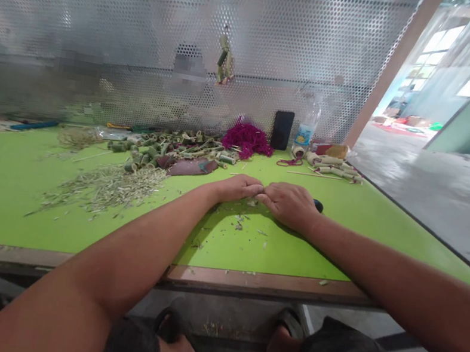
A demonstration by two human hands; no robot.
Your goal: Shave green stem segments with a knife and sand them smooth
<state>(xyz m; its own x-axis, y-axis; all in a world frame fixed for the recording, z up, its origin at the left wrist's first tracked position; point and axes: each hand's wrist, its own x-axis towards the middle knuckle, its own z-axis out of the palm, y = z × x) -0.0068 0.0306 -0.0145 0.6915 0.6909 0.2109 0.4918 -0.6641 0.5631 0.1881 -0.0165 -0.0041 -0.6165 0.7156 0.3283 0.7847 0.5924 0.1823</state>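
Two sandals (pixel 172 324) (pixel 290 319), two hands (pixel 239 189) (pixel 291 205), one phone (pixel 282 130)

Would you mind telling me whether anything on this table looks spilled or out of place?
Thin green shavings lie strewn over the table left of the left hand, and smaller scraps are scattered near the right hand. A small bundle hangs on the screen, apart from the rest.

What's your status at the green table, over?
Left hand and right hand fingertips touching on bright green tabletop. Anything held is hidden. Small black object just behind right hand.
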